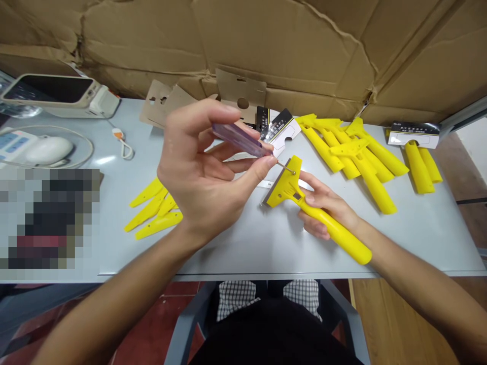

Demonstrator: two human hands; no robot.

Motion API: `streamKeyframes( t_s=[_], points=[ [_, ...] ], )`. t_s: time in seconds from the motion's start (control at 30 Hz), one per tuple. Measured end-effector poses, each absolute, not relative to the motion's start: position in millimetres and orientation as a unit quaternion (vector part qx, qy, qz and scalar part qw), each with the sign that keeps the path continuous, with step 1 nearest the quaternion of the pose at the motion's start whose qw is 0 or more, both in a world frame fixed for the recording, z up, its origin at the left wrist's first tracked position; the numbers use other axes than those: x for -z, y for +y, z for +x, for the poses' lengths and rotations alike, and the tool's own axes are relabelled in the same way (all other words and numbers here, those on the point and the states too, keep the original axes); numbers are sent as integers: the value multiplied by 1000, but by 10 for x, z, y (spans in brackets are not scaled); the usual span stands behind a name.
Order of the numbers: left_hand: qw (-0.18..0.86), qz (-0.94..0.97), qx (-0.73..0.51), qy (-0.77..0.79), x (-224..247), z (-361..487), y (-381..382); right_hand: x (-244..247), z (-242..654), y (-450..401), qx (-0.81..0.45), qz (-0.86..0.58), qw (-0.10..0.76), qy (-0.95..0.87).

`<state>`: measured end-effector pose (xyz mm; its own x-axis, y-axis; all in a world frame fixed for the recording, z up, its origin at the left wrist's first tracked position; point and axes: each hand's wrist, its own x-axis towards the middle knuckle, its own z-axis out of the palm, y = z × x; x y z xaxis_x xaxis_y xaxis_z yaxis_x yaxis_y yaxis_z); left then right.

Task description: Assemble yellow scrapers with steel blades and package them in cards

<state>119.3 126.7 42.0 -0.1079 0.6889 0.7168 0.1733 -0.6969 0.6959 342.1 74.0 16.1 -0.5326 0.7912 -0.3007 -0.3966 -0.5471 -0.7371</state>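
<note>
Yellow plastic makes up the scraper [337, 230], which is held above the pale table [236, 261] near its front edge, its wide head up and to the left and its rounded handle slanting down to the right. The right hand [337, 205] grips it around the neck and upper handle. The left hand [205, 177] is closed in a fingertip pinch on a screwdriver [241, 140] with a translucent purple handle; the thin shaft reaches a screw [294, 173] at the upper corner of the scraper's head. No brand or lettering can be made out on the scraper.

Just behind are black-and-white printed cards [279, 133] with characters too small to read, beside plain brown cards [243, 91]. To the right lies a heap of yellow handles [350, 152], then two more yellow handles [420, 170] under a black-and-white header card [414, 135] bearing small Chinese characters, also too small to read surely. Loose flat yellow pieces [152, 208] lie on the left. Farther left are a white mouse [51, 150] and a dark-screened device [49, 90]. Brown cardboard [266, 40] lines the back.
</note>
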Motion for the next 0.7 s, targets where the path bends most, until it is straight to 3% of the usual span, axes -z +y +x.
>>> streamKeyframes(
  t_s=[0.7],
  points=[
    [156, 640, -660, 360, -386, 1186, 1275, -143, 3413, 734, -824, -310, 371, -296]
  ],
)
